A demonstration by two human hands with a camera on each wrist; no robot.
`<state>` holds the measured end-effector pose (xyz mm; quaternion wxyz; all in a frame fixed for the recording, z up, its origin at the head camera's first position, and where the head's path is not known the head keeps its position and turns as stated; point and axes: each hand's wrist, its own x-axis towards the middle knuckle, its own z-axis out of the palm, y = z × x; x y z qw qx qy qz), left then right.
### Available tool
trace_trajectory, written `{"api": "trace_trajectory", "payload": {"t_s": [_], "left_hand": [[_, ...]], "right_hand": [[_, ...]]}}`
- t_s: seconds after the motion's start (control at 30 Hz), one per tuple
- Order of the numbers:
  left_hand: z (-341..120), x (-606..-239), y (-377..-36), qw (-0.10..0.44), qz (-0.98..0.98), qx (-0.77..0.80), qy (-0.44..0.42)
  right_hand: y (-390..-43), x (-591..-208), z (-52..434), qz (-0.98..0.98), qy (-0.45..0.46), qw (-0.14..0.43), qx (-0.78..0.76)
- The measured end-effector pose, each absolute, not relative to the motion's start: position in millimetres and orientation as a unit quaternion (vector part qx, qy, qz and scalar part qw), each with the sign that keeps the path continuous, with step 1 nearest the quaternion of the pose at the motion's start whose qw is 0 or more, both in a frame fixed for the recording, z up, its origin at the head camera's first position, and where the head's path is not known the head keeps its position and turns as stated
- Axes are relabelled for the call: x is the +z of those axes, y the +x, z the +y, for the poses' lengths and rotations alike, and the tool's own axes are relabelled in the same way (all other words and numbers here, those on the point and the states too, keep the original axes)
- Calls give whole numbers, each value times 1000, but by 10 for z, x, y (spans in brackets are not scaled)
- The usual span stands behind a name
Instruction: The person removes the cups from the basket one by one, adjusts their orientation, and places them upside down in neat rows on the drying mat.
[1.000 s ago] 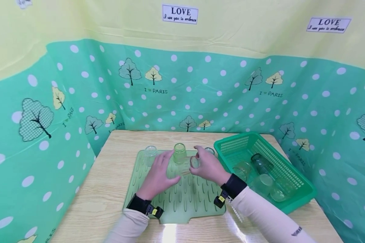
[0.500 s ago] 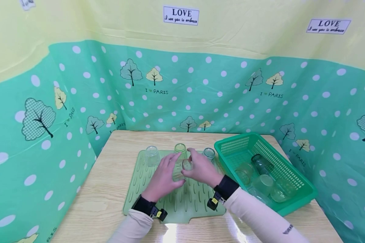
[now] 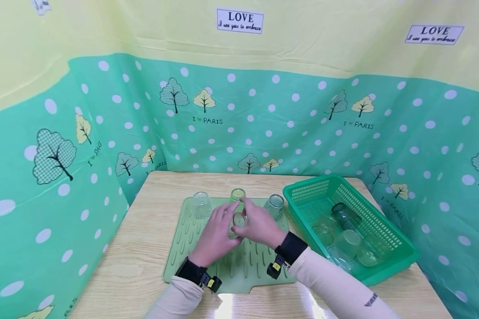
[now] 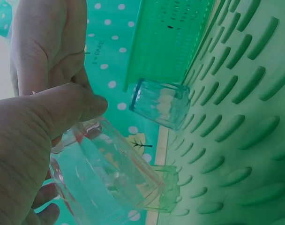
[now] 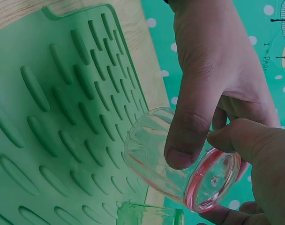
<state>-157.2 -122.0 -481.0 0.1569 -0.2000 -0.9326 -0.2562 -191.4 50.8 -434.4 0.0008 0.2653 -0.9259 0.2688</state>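
Observation:
A clear drinking glass [image 3: 239, 219] with a pinkish base is held over the green ribbed drying mat [image 3: 227, 274], tilted, its base facing up towards me. My right hand [image 3: 261, 223] pinches it near the base. My left hand [image 3: 217, 235] grips its side; in the right wrist view the left thumb lies along the glass wall [image 5: 152, 159]. Behind the hands, upside down on the mat's far edge, stand a clear glass [image 3: 202, 206], a green glass [image 3: 237, 193] partly hidden by the fingers, and a bluish glass [image 3: 275, 206].
A green perforated basket [image 3: 407, 257] stands on the table's right side, with several glasses [image 3: 349, 241] lying in it, one of them dark [image 3: 345, 215]. Around the wooden table [image 3: 123, 261] hangs a polka-dot curtain [image 3: 255, 110].
My right hand has brought the glass to the left, over the mat's middle. My left hand, earlier spread beside the glass, has moved slightly right and now grips its side.

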Motion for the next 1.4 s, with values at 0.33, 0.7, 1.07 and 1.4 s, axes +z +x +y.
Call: {"api": "trace_trajectory", "payload": {"t_s": [0.33, 0.7, 1.07, 1.4], "left_hand": [[-1205, -4858, -1563, 164, -937, -240, -195], [-1331, -4953, -1607, 165, -937, -254, -174], [-1650, -5041, -1595, 168, -942, -271, -103], [-1835, -5099, -1631, 177, -943, -270, -84]], "right_hand": [[-1917, -4398, 509, -927, 265, 12, 264], [-1941, -4350, 664, -919, 240, -9, 311], [-2011, -4323, 1040, -928, 177, -2, 327], [-2079, -4379, 1226, -929, 174, 15, 328]]}}
